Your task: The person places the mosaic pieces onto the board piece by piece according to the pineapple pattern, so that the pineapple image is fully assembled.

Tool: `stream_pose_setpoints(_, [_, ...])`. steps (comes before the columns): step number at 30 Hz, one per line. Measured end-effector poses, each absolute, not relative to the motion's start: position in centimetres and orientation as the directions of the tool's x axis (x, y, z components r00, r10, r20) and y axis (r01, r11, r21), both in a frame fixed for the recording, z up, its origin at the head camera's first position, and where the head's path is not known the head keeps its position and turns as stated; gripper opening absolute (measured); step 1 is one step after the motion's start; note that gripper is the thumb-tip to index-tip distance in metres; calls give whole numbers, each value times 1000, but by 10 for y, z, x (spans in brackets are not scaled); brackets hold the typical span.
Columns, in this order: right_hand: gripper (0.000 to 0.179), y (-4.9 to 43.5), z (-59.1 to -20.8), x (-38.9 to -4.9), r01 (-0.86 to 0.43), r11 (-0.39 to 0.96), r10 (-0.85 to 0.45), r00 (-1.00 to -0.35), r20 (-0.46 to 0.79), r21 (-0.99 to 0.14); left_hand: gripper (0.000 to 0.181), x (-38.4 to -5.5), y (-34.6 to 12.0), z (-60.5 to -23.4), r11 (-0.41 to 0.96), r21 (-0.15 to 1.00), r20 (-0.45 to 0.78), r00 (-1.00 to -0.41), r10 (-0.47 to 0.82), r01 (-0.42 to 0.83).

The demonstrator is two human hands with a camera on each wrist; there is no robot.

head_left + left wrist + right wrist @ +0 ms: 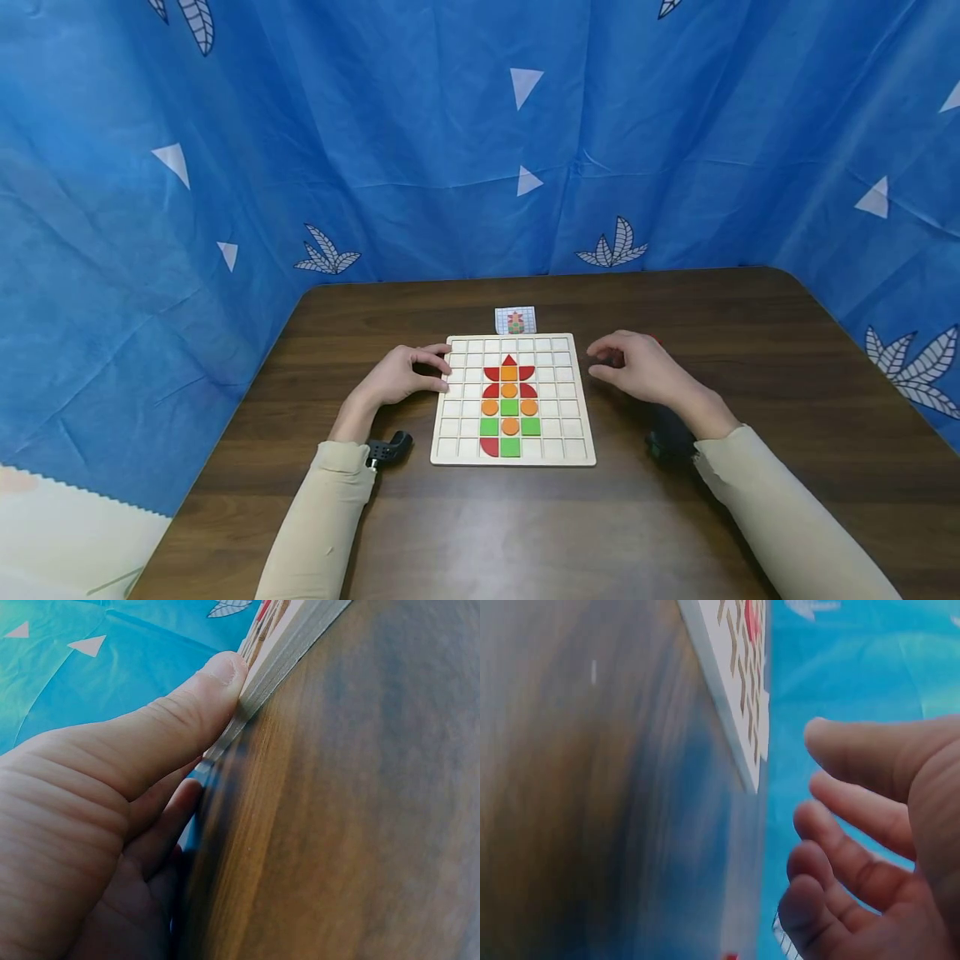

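A pale square grid board [558, 425] lies flat on the table. Red, orange and green flat pieces fill several of its middle cells. A red triangle [509, 361] tops the pattern; at its lower end a red quarter-circle [489, 447] sits beside a green square [510, 447]. My left hand [401, 377] touches the board's left edge with thumb and fingertips; the left wrist view shows the thumb [180, 720] against that edge. Just right of the board hovers my right hand [637, 367], fingers loosely bent, with nothing seen between them.
A small printed card [515, 320] with a similar coloured pattern lies behind the board. Something red [657, 339] peeks out behind the right hand, mostly hidden. Dark wrist devices [390, 450] sit at both cuffs. A blue curtain [450, 150] hangs beyond the brown table [525, 533].
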State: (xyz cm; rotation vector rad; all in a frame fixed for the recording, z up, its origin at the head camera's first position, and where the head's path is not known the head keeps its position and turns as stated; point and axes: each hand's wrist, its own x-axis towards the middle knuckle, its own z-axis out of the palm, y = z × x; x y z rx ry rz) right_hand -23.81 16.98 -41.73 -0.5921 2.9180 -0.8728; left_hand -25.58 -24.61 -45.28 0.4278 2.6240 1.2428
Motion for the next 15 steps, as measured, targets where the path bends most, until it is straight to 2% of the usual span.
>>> stream_pose_setpoints(10, [45,199,-429,-260,-194,822,-172,-981,91,-536,19,-257,-248,-455,614,772,-63,-942,331,164])
stream_pose_setpoints(15, [52,210,-432,-263,-82,832,-58,-996,61,-549,19,-258,-247,-456,609,776,-66,-940,334,161])
